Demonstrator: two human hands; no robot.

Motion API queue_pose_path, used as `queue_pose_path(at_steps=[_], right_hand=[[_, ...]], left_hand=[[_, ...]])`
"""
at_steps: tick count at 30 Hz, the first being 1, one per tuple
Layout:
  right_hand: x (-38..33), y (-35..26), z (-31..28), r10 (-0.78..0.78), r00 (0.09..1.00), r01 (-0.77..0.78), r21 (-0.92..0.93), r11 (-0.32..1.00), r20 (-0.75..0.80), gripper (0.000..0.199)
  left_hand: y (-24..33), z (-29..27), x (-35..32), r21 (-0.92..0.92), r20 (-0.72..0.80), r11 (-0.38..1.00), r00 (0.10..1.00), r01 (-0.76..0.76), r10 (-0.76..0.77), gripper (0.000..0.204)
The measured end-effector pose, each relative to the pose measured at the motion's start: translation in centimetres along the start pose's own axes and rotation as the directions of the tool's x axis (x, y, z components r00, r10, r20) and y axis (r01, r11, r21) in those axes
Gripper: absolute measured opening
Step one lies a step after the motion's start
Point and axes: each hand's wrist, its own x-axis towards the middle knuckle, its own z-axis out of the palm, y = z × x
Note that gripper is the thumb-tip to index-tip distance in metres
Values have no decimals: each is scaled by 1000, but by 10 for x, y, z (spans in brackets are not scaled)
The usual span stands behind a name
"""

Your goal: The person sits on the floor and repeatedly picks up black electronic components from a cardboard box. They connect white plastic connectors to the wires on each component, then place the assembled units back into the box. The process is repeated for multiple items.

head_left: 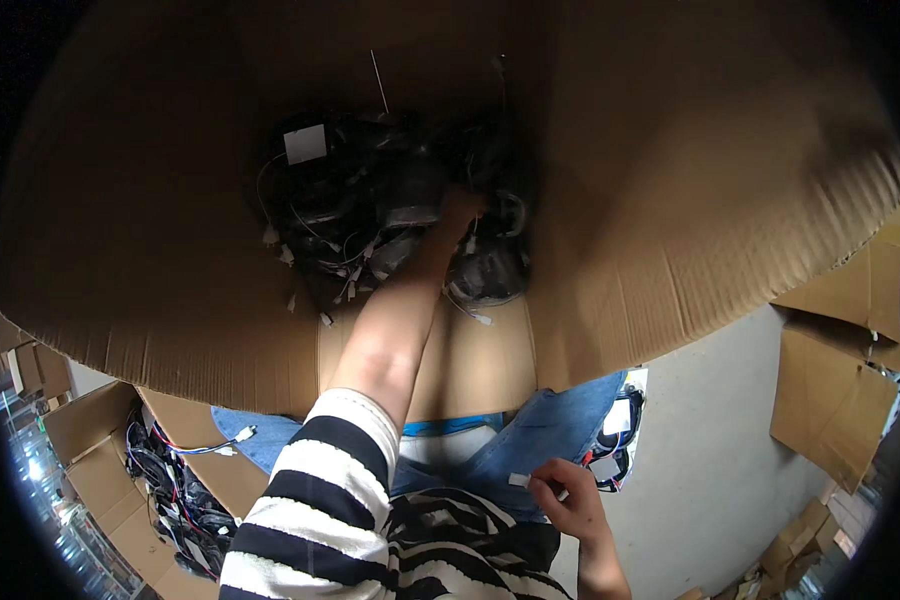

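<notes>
I am looking down into a big open cardboard box (pixel 670 200). At its bottom lies a heap of black parts with thin wires and white connectors (pixel 370 210). One part carries a white label (pixel 305 143). My left arm, in a black-and-white striped sleeve, reaches deep into the box. My left hand (pixel 460 208) is down among the black parts, its fingers hidden in the heap. My right hand (pixel 570 500) stays outside the box by my lap and pinches a small white piece (pixel 518 481) between thumb and fingers.
A smaller open carton (pixel 90 440) holding black wired parts (pixel 170 485) stands at the lower left. More black parts with white tags (pixel 610 445) lie on the grey floor (pixel 710 450) by my knee. Flattened cartons (pixel 830 400) lean at the right.
</notes>
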Motion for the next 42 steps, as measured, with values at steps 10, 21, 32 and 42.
queue_pose_path(at_steps=[10,21,32,42], right_hand=[[-1,-5,4,-100,995,100,-41,994,-8,6],[-34,-8,20,-318,948,316,-94,944,2,3],[-64,-22,42,-456,888,458,-197,867,60,9],[-68,-49,48,-549,832,555,-110,825,78,11]], left_hand=[[72,-101,-174,-475,-42,803,921,-359,387,30],[60,-157,-358,-341,298,769,714,-541,634,36],[14,-92,-452,-642,-66,605,820,-471,568,27],[-3,-94,-465,-356,51,622,650,-698,758,27]])
